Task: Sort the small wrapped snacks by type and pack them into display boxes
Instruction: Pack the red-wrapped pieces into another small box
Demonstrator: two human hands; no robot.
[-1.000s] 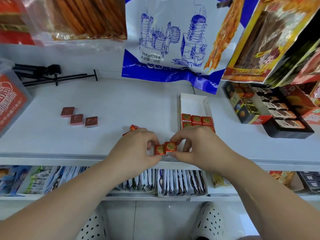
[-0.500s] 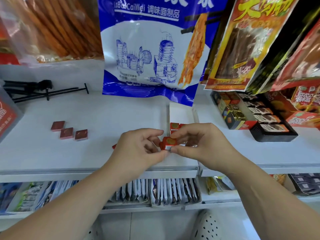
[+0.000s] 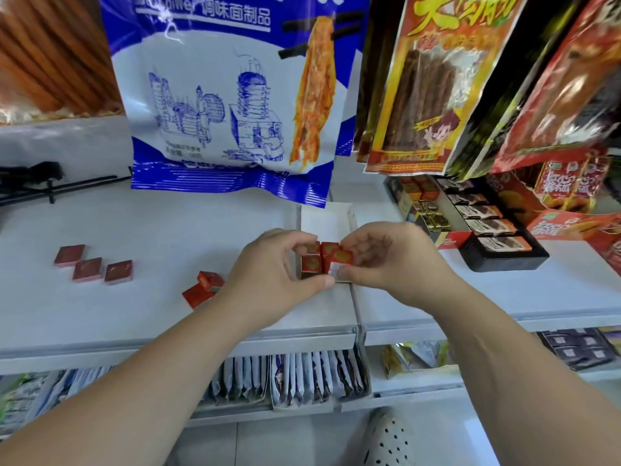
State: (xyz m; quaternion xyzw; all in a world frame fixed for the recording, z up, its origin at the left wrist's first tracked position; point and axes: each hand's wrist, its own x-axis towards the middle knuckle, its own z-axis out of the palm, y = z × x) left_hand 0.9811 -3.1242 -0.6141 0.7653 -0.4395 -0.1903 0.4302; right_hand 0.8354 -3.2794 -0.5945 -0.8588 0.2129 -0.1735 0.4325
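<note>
On the white shelf (image 3: 168,230) stands a narrow white display box (image 3: 327,216) with red-and-gold wrapped snack squares (image 3: 312,262) packed at its near end. My right hand (image 3: 393,260) pinches one red snack square (image 3: 342,256) between thumb and fingers, right over those in the box. My left hand (image 3: 272,270) is curled against the box's near left corner, fingertips on the packed squares. Two loose red squares (image 3: 203,287) lie just left of my left wrist. Three dark red squares (image 3: 92,264) lie in a row at the far left.
Big hanging snack bags, a blue-white bag (image 3: 232,95) and an orange one (image 3: 426,85), droop low over the back of the shelf. A black display box (image 3: 497,237) of dark bars sits to the right. A black tripod (image 3: 40,183) lies at back left. Sachet trays (image 3: 302,378) fill the lower shelf.
Both hands moved away from the shelf's front edge to the white box, carrying the red square over the packed ones. The camera tilted up and closer.
</note>
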